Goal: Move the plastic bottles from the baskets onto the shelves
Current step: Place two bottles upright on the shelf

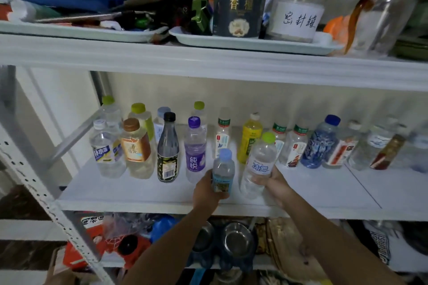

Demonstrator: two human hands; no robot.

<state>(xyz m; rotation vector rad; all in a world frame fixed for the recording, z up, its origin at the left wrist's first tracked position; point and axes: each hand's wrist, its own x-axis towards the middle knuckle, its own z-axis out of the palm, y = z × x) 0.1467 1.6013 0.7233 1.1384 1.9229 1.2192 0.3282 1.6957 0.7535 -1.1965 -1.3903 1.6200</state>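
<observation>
The left grip (208, 190) is curled round the lower half of a small blue-capped bottle (223, 169), thumb on the near side and fingers wrapped behind. The right grip (276, 181) does likewise with a taller green-capped bottle (260, 162), holding it low on its right side. Both bottles are upright at the front of the middle shelf (139, 194), in the gap between the purple-labelled bottle (195, 150) and the yellow bottle (250, 139). Whether their bases touch the board I cannot tell. Holding them low and upright probably lets each be set down on its base without knocking the row behind.

The small bottle is clear with a pale blue label and looks empty. The taller one is clear and ribbed, with a white label printed in blue. Many bottles already stand along this shelf, so the job looks well along. No basket is in view.
</observation>
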